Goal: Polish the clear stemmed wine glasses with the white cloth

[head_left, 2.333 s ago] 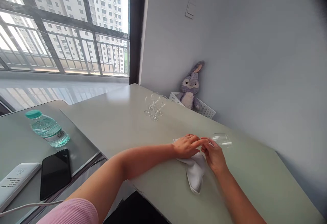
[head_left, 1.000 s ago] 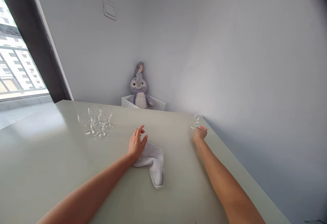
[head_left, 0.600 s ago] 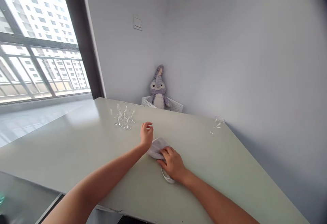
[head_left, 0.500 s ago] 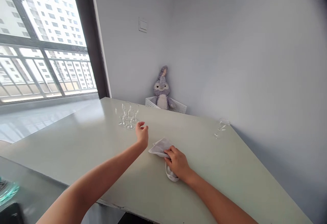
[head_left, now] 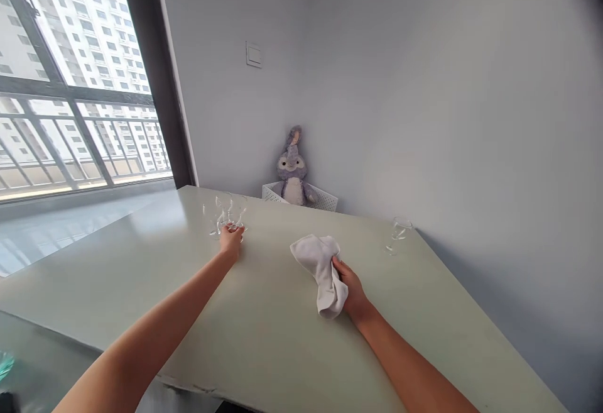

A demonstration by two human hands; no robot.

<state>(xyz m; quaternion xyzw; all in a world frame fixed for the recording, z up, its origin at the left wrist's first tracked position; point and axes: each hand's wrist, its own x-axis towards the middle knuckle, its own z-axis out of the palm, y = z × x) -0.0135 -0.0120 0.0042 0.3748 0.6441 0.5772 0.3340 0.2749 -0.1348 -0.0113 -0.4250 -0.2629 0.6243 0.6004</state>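
My left hand (head_left: pixel 232 241) is at the near side of a group of several clear stemmed glasses (head_left: pixel 227 209) at the back left of the pale table (head_left: pixel 264 337). Its fingers are curled at one glass, around the stem or lower part; the exact contact is hard to make out. A white cloth (head_left: pixel 323 268) hangs in folds from my right hand (head_left: pixel 348 284), which grips its right edge above the table. One more clear glass (head_left: pixel 399 232) stands apart near the table's back right corner.
Behind the table's back edge, a purple plush rabbit (head_left: pixel 293 174) sits in a white perforated basket (head_left: pixel 325 200). A window (head_left: pixel 80 86) is on the left, grey walls (head_left: pixel 424 99) behind and right. A green glass object (head_left: pixel 5 364) shows at the lower left edge.
My left hand has moved left and reached the grouped glasses. My right hand has lifted the cloth, which now hangs more unfolded. The view has shifted slightly.
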